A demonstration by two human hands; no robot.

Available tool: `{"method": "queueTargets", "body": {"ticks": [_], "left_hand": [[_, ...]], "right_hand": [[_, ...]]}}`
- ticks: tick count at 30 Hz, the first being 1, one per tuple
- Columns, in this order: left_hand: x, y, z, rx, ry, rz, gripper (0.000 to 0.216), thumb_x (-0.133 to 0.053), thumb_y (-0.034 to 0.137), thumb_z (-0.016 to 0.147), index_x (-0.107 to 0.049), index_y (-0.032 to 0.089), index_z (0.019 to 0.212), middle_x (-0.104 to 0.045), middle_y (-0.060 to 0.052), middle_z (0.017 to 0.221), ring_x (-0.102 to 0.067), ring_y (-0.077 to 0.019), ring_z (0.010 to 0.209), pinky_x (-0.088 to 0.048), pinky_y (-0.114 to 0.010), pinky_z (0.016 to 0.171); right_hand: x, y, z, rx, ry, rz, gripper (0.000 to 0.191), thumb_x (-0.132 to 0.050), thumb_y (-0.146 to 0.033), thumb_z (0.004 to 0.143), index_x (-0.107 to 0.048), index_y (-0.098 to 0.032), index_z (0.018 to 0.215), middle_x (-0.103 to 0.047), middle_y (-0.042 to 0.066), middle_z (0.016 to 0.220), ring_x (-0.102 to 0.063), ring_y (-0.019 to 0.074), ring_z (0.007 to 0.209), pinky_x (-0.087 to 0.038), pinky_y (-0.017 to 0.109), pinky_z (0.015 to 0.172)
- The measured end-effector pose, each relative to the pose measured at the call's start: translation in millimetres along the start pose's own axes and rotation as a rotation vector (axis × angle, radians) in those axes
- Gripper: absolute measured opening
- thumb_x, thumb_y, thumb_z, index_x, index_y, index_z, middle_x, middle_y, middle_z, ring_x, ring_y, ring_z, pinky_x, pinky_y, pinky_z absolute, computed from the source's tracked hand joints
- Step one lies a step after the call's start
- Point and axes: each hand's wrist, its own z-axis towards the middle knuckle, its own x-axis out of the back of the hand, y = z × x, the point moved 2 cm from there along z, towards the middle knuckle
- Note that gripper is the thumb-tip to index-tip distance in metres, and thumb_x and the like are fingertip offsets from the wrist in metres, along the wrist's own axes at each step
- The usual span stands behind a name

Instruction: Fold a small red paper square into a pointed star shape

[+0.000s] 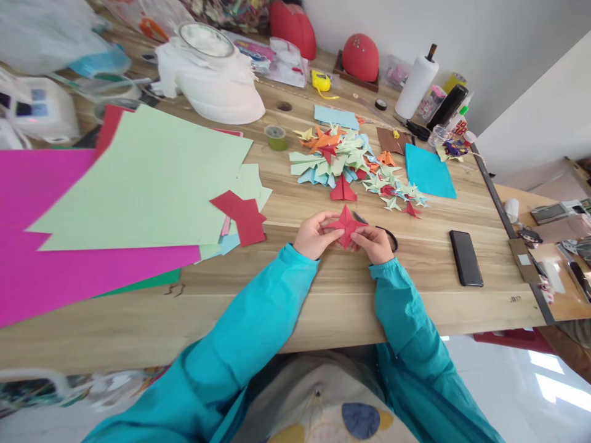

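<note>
A red four-pointed paper star [345,226] is held up between both hands, just above the wooden table. My left hand [317,234] pinches its left side, thumb on the front face. On the opposite side, my right hand [375,243] grips it the same way. Black-handled scissors [393,240] lie on the table behind my right hand, partly hidden by it. Just beyond the hands sits a heap of folded paper pieces [330,159] in green, orange, red and blue. Smaller folded stars [391,202] are scattered to the right of that heap.
Large pale green sheets [152,178] and magenta sheets [55,271] cover the left side, with red paper pieces [244,216] beside them. A phone [466,258] lies right. Along the back are a white cap-like form [217,86], a yellow tape measure [321,81] and a paper roll [417,85].
</note>
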Motion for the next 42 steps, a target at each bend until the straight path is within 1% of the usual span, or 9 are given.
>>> {"method": "queueTargets", "body": {"ticks": [6,9,15,19,23,26,30,37,42], "left_hand": [[0,4,-2,-0.039,0.031,0.109,0.039,-0.069,0.025,0.057,-0.059,0.012,0.092,-0.065,-0.004,0.074,-0.059,-0.0139,0.059,-0.049,-0.026,0.053],[-2,1,-3,-0.06,-0.022,0.133,0.037,-0.068,0.026,0.059,-0.059,0.014,0.093,-0.065,-0.004,0.077,-0.059,-0.0136,0.06,-0.049,-0.025,0.054],[-5,2,-7,-0.27,0.009,0.194,0.067,-0.072,0.027,0.055,-0.041,0.021,0.114,-0.053,-0.008,0.104,-0.058,-0.0119,0.069,-0.049,-0.023,0.056],[-8,5,-12,-0.418,-0.081,0.404,0.044,-0.072,0.026,0.055,-0.055,0.017,0.094,-0.047,-0.01,0.108,-0.056,-0.0154,0.078,-0.051,-0.025,0.058],[-6,5,-13,-0.51,0.054,0.464,0.029,-0.068,0.025,0.061,-0.06,0.016,0.087,-0.04,-0.012,0.117,-0.054,-0.0196,0.091,-0.052,-0.029,0.065],[-5,3,-11,-0.475,0.04,0.461,0.023,-0.067,0.028,0.062,-0.062,0.017,0.082,-0.043,-0.011,0.117,-0.056,-0.02,0.09,-0.053,-0.031,0.066],[-6,-3,-7,-0.418,0.007,0.47,0.014,-0.063,0.029,0.066,-0.065,0.017,0.074,-0.057,-0.009,0.098,-0.056,-0.0207,0.091,-0.051,-0.031,0.072],[-6,-9,-5,-0.146,0.027,0.2,0.02,-0.063,0.033,0.065,-0.061,0.015,0.071,-0.064,-0.003,0.064,-0.06,-0.0155,0.057,-0.051,-0.03,0.059],[-8,-8,-6,-0.125,0.026,0.187,0.021,-0.063,0.034,0.065,-0.06,0.014,0.071,-0.064,-0.003,0.062,-0.06,-0.0154,0.056,-0.051,-0.03,0.059]], "right_hand": [[8,3,2,0.021,0.192,0.163,0.031,-0.064,-0.043,0.064,-0.052,-0.018,0.076,-0.06,-0.002,0.057,-0.052,0.0085,0.044,-0.041,0.021,0.044],[6,2,2,0.036,0.171,0.138,0.036,-0.069,-0.038,0.059,-0.047,-0.019,0.081,-0.059,-0.005,0.056,-0.053,0.0088,0.044,-0.042,0.021,0.045],[3,-2,1,0.088,0.2,0.148,0.038,-0.07,-0.033,0.057,-0.041,-0.022,0.079,-0.057,-0.008,0.054,-0.052,0.0085,0.042,-0.042,0.021,0.043],[5,-3,1,0.133,0.226,0.139,0.027,-0.066,-0.029,0.061,-0.049,-0.021,0.081,-0.056,-0.008,0.05,-0.052,0.0091,0.042,-0.041,0.022,0.043],[6,-2,1,0.146,0.256,0.068,0.017,-0.062,-0.029,0.064,-0.061,-0.018,0.078,-0.057,-0.004,0.051,-0.052,0.0097,0.045,-0.043,0.024,0.047],[7,0,0,0.129,0.27,0.04,0.016,-0.061,-0.03,0.065,-0.064,-0.019,0.076,-0.058,-0.002,0.052,-0.052,0.0107,0.047,-0.044,0.026,0.05],[6,0,0,0.109,0.225,0.051,0.015,-0.062,-0.03,0.063,-0.065,-0.019,0.074,-0.06,-0.002,0.054,-0.053,0.0108,0.048,-0.044,0.026,0.05],[4,-1,0,0.066,0.15,0.029,0.015,-0.065,-0.03,0.059,-0.065,-0.019,0.07,-0.062,-0.001,0.059,-0.053,0.0109,0.049,-0.044,0.027,0.052],[5,2,1,0.062,0.128,0.033,0.015,-0.065,-0.029,0.059,-0.065,-0.018,0.07,-0.062,-0.001,0.058,-0.053,0.0109,0.048,-0.044,0.027,0.05]]}}
